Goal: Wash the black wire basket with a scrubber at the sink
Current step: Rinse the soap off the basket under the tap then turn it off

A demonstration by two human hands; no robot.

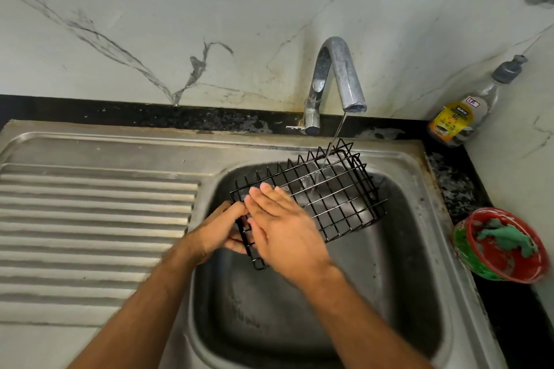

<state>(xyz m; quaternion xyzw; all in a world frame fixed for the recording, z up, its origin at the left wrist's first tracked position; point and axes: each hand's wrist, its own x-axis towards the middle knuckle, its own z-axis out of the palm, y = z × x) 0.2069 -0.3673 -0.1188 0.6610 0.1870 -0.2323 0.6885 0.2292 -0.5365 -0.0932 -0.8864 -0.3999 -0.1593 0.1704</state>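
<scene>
The black wire basket (329,192) is held tilted over the steel sink basin (404,249), its far end under a thin stream of water from the tap (338,78). My left hand (221,231) grips the basket's near left edge with curled fingers. My right hand (284,228) lies flat on the wire grid, fingers straight and pointing up-left. The green scrubber (506,238) sits in a red and green bowl (479,266) on the counter at the right, away from both hands.
A ribbed steel drainboard (90,219) stretches left of the basin. A dishwash gel bottle (467,111) leans in the back right corner against the marble wall. Black counter runs behind and right of the sink.
</scene>
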